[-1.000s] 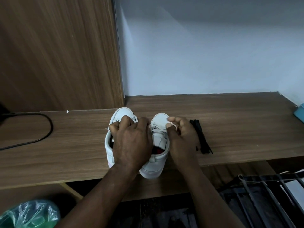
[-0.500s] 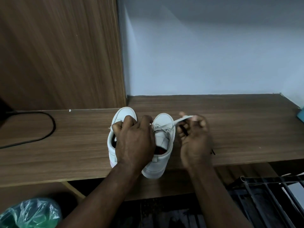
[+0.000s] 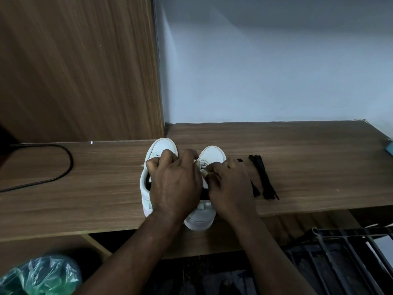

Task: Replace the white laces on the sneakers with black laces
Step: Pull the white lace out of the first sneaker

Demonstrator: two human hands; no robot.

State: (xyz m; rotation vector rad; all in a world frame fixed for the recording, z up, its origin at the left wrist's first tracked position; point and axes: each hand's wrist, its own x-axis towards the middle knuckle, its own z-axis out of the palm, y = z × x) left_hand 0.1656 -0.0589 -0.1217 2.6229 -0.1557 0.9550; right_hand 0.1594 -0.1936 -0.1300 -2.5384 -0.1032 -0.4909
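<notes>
Two white sneakers stand side by side on the wooden shelf (image 3: 297, 145), toes pointing away from me. My left hand (image 3: 174, 179) lies over both, its curled fingers gripping the left sneaker (image 3: 162, 145) near its laces. My right hand (image 3: 229, 184) sits on the right sneaker (image 3: 212, 153), fingers pinching its white lace (image 3: 203, 165) by the eyelets. A bundle of black laces (image 3: 263, 177) lies on the shelf just right of my right hand. Much of both sneakers is hidden under my hands.
A black cable (image 3: 63, 165) loops across the shelf at the left. A wooden panel (image 3: 80, 67) rises behind the left side, a pale wall behind the right. A green plastic bag (image 3: 38, 275) sits bottom left, a dark wire rack (image 3: 344, 252) bottom right.
My right hand had pulled a length of white lace up and to the right; it has come back down onto the right sneaker's eyelets. My left hand has stayed on the sneakers.
</notes>
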